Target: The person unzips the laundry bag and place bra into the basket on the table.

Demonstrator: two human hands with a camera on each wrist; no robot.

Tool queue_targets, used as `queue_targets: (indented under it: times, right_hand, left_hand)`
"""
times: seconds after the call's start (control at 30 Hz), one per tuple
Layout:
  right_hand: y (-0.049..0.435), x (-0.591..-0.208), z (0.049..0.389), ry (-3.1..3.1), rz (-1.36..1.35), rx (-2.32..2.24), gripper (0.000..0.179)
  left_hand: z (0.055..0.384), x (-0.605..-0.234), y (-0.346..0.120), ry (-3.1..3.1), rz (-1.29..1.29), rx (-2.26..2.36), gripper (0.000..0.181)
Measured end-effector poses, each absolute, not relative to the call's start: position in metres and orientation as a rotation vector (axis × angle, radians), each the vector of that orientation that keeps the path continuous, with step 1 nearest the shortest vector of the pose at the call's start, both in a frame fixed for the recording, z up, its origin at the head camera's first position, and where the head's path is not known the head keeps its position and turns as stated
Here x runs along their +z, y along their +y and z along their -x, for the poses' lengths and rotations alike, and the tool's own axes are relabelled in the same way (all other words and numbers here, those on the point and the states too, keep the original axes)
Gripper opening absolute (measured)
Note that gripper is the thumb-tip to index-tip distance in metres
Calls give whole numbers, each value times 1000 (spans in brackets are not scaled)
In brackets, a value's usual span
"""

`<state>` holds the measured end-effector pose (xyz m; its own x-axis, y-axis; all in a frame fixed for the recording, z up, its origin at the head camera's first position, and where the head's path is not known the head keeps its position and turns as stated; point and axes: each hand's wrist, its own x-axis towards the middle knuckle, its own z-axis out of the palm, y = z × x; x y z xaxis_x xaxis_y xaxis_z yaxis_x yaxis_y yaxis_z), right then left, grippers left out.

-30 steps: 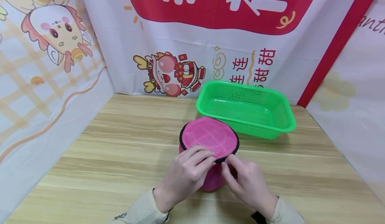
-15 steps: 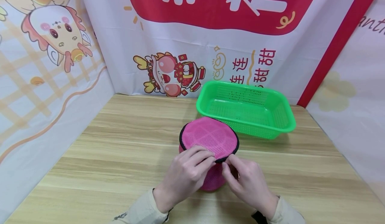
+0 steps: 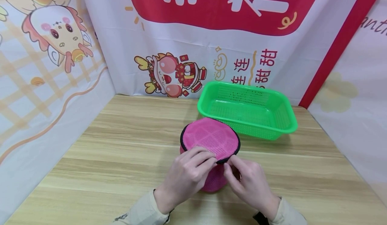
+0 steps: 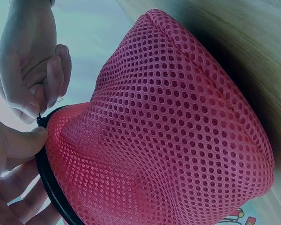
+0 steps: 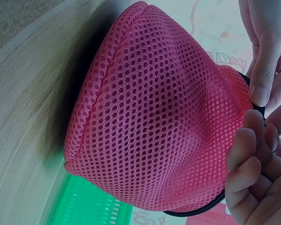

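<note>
A round pink mesh laundry bag [image 3: 210, 136] stands upright on the table, its top edged by a black zipper [image 4: 50, 185]. My left hand [image 3: 185, 174] pinches the near rim, thumb below the zipper and fingers over the top. Just to its right, my right hand [image 3: 253, 184] pinches the zipper's end between thumb and index finger; its other fingers are curled. What sits between those right fingertips, likely the small zipper pull, is mostly hidden. In the right wrist view the mesh side [image 5: 145, 108] bulges and creases near the rim. The bag's contents cannot be made out.
A green plastic basket [image 3: 288, 119] stands behind the bag, to the right, close against its far side. The wood-grain table [image 3: 121, 151] is bounded by printed cloth [image 3: 115, 50] at the back and both sides.
</note>
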<state>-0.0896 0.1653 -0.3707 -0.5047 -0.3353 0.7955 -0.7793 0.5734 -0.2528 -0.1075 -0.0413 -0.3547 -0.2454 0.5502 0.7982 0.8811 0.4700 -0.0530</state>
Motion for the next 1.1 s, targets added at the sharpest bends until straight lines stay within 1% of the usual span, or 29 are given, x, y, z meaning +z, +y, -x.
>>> queue_targets:
  times: [1.1]
  right_hand:
    - [169, -371, 93, -2078, -878, 827, 12]
  left_hand:
    - [109, -354, -42, -1922, 1194, -566, 10]
